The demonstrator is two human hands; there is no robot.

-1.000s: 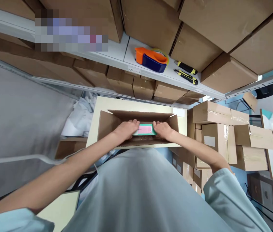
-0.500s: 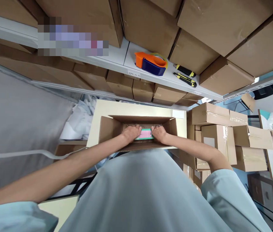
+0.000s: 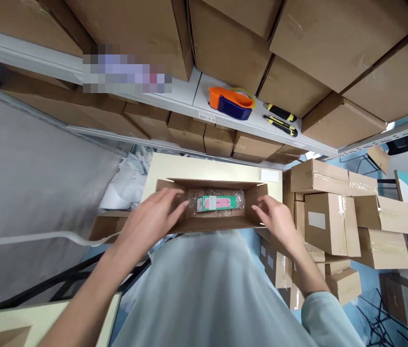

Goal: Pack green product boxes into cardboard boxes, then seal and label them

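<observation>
An open cardboard box (image 3: pixel 211 224) stands on the pale yellow table in front of me. Inside it a small green and pink packet (image 3: pixel 218 203) lies flat on clear bubble wrap (image 3: pixel 240 198). My left hand (image 3: pixel 160 209) is over the box's left end, fingers apart and holding nothing. At the right end, my right hand (image 3: pixel 271 214) hovers with its fingers curved and apart, also with nothing in it. Whether either hand touches the box walls I cannot tell.
On the shelf ahead lie an orange and blue tape dispenser (image 3: pixel 231 103) and two yellow-black utility knives (image 3: pixel 279 125). Cardboard boxes (image 3: pixel 329 221) are stacked at the right. White crumpled material (image 3: pixel 126 180) sits at the left, near a white hose (image 3: pixel 45 238).
Both hands have let go of the packet and drawn apart to the box's two ends. The packet and the bubble wrap under it now show fully. The view has shifted slightly.
</observation>
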